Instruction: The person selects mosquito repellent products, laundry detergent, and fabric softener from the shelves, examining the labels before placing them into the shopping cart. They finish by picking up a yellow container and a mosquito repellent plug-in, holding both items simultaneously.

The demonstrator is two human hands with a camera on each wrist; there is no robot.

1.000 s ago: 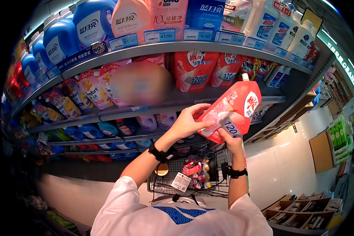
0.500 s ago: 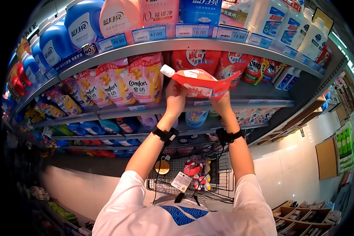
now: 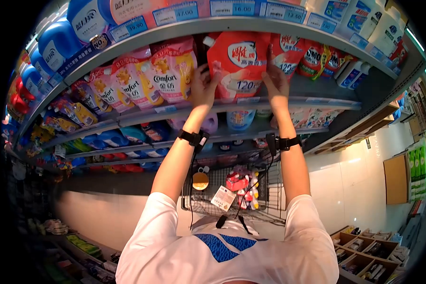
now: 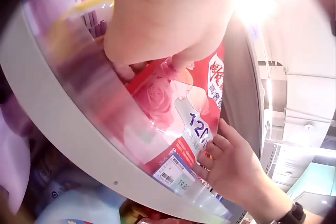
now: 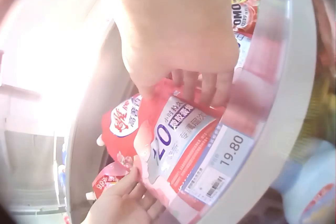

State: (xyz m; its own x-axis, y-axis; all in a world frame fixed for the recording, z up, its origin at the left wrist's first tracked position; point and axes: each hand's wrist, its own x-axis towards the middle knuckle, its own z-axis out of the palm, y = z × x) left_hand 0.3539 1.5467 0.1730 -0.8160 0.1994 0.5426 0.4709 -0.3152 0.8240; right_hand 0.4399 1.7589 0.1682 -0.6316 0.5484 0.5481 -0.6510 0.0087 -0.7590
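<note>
A red pouch marked 120 (image 3: 241, 66) stands upright on the middle shelf, its white cap at the upper left, beside a similar red pouch (image 3: 286, 54). At its left edge is my left hand (image 3: 204, 90), thumb against the pouch and fingers loosely bent. My right hand (image 3: 277, 87) touches the right edge with relaxed fingers; in the left wrist view the right hand (image 4: 236, 169) has its fingertips along that edge. The right wrist view shows the left hand (image 5: 126, 203) with its thumb at the pouch (image 5: 173, 134). The pouch's back is hidden.
Comfort pouches (image 3: 173, 71) stand to the left, OMO packs (image 3: 312, 59) to the right. A price-tag rail (image 3: 175, 109) runs along the shelf front. The shelf above (image 3: 194, 28) holds bottles. Below the arms is a wire cart (image 3: 203, 201) with goods inside.
The red pouch has moved from tilted in both hands to upright on the shelf. Both hands have moved to its sides, their hold loosened. The head view has shifted.
</note>
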